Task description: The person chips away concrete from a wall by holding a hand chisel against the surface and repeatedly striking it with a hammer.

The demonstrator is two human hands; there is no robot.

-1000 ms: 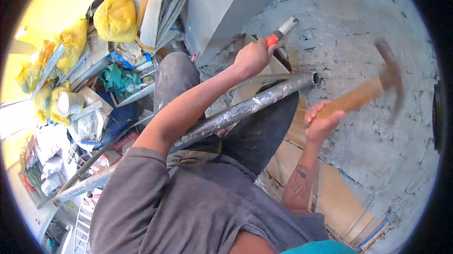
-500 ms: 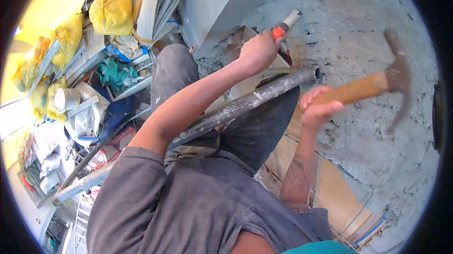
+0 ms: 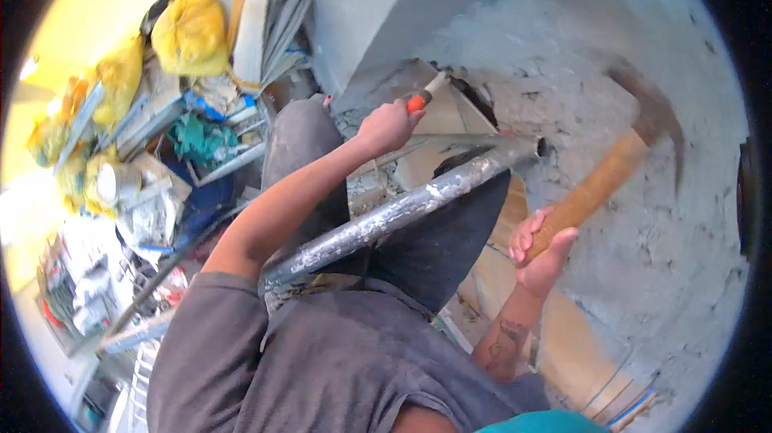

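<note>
Before the rough grey wall: hammer, head blurred, right hand closed round its handle; red-collared tool (type unclear), rear hidden in left hand, grip closed; metal pole, partly behind left sleeve.

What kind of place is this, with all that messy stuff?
Probably a building site or renovation area: there's a rough, cracked grey wall, the right hand grips a wooden-handled metal hammer, and knotted yellow plastic bags lie among piled clutter.
</note>
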